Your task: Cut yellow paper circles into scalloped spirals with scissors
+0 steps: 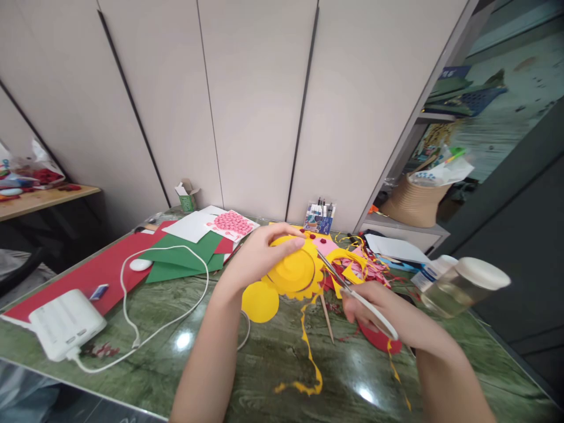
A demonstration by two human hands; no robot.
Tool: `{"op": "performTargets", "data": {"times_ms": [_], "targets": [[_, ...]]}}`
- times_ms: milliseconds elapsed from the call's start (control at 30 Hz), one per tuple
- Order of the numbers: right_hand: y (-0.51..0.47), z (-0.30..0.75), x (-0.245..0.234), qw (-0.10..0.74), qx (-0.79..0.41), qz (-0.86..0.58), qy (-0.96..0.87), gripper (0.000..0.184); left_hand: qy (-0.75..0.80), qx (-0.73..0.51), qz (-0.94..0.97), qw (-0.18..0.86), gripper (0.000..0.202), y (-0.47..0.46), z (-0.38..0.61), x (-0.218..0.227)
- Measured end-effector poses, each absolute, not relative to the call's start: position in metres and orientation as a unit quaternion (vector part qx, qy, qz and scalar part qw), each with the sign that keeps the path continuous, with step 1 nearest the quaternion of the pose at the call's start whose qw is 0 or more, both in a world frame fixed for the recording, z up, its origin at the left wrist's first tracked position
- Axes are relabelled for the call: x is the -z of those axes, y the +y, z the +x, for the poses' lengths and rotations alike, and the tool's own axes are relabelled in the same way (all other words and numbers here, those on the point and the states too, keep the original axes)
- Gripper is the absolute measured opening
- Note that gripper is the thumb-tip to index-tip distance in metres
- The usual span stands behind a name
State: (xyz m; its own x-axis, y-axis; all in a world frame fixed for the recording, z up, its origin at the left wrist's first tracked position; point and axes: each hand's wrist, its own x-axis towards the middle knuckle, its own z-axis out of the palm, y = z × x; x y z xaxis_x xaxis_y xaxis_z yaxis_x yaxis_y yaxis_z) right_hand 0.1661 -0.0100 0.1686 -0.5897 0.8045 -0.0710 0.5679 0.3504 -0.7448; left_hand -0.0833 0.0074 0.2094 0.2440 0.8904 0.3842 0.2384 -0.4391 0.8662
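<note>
My left hand (264, 252) is closed on a yellow paper disc (293, 269) that has a spiral line and a scalloped lower edge. In my right hand (374, 305) are scissors (368, 308) with pale handles, their blades reaching the disc's right edge. A narrow yellow paper strip (311, 352) hangs from the disc's lower edge and curls on the table. Below my left hand lies a plain yellow paper circle (259, 302). A thin wooden stick (326, 317) rests between my hands. Under my right hand, a red round piece (381, 339) is partly hidden.
Yellow, pink and red paper scraps (352, 264) pile up behind my right hand. A clear lidded jar (462, 288) stands at the right. To the left are green paper (180, 255), red paper (53, 288), a white power bank (66, 323) and its looping cable (207, 276).
</note>
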Motion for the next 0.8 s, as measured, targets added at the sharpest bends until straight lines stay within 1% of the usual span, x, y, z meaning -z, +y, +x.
{"op": "performTargets", "data": {"times_ms": [67, 200, 300, 400, 600, 800], "targets": [[-0.009, 0.165, -0.167, 0.174, -0.382, -0.429, -0.800, 0.060, 0.404, -0.503, 0.669, 0.368, 0.022, 0.009, -0.080, -0.208], [-0.010, 0.162, -0.168, 0.192, -0.374, -0.429, -0.800, 0.061, 0.402, -0.531, 0.639, 0.384, 0.025, 0.011, -0.078, -0.205], [-0.010, 0.161, -0.170, 0.192, -0.373, -0.432, -0.798, 0.062, 0.396, -0.540, 0.639, 0.379, 0.022, 0.011, -0.076, -0.204], [-0.011, 0.161, -0.171, 0.189, -0.370, -0.430, -0.802, 0.061, 0.399, -0.545, 0.637, 0.373, 0.016, 0.012, -0.074, -0.203], [-0.013, 0.160, -0.174, 0.176, -0.373, -0.427, -0.805, 0.059, 0.405, -0.530, 0.640, 0.382, 0.020, 0.013, -0.075, -0.201], [-0.013, 0.157, -0.177, 0.172, -0.363, -0.423, -0.812, 0.062, 0.410, -0.519, 0.636, 0.397, 0.018, 0.013, -0.077, -0.202]]}}
